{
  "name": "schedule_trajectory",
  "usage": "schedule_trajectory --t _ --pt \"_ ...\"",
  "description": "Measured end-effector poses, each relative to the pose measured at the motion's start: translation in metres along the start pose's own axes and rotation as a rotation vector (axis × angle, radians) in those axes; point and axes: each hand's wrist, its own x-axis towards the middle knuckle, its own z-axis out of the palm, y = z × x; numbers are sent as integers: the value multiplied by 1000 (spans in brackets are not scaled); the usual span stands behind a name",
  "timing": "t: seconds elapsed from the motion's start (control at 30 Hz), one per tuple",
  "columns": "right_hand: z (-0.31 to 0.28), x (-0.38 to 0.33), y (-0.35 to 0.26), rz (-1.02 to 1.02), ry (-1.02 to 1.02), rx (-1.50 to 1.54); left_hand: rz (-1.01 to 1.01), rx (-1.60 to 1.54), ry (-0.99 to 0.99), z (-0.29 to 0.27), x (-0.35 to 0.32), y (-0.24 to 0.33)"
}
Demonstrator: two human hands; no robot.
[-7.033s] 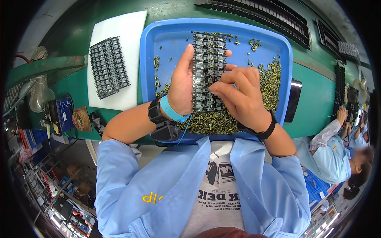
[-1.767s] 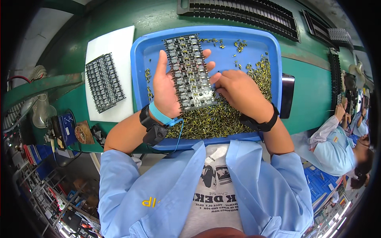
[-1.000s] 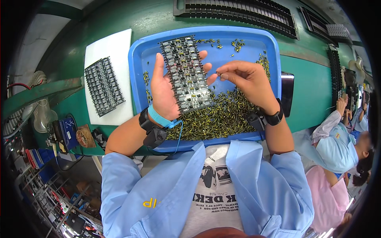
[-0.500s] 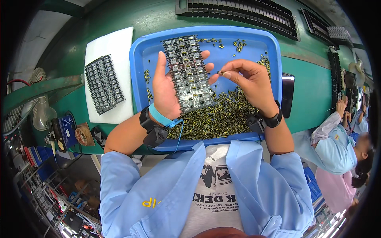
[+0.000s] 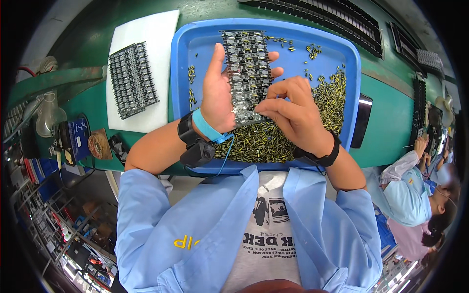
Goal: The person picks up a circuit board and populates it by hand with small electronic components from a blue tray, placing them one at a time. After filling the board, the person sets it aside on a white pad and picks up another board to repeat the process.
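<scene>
Across the palm of my left hand point(image 5: 218, 100) rests a long circuit board panel point(image 5: 248, 66), held upright over the blue tray point(image 5: 177, 73), with the fingertips curling past its right edge. Small yellow and dark parts stand in rows along the panel. My right hand point(image 5: 293, 110) is pinched against the panel's lower right part. Its fingertips cover the small electronic component between them. Loose yellow-and-black cylindrical components point(image 5: 264, 146) lie heaped in the near and right parts of the tray.
A second circuit board panel point(image 5: 134, 80) lies on a white foam sheet point(image 5: 165, 93) left of the tray. Black slotted racks point(image 5: 322, 19) stand at the back of the green table point(image 5: 383, 117). A dark flat object point(image 5: 362, 121) touches the tray's right side. Another person point(image 5: 408, 188) works at far right.
My right hand has moved from the gap beside the panel to its lower right face, carrying a small component. The view has shifted slightly, and the panel stands more upright.
</scene>
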Motion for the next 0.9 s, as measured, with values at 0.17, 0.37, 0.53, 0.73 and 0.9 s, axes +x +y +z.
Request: schedule_trajectory --t 0.17,0.37,0.53,0.73,0.9 --pt "-1 0 0 -6 -22 12 -7 2 -2 0 0 0" --pt "0 -1 -2 -51 -17 -77 -6 25 -17 -2 -1 1" --pt "-2 -3 -12 -217 -57 -325 -10 -11 -2 -1 -6 -1" --pt "-4 -2 -10 -258 -89 -331 -14 17 11 -1 -2 -3" --pt "-2 -1 -6 -283 -57 -258 -79 -107 -73 -4 -4 6"
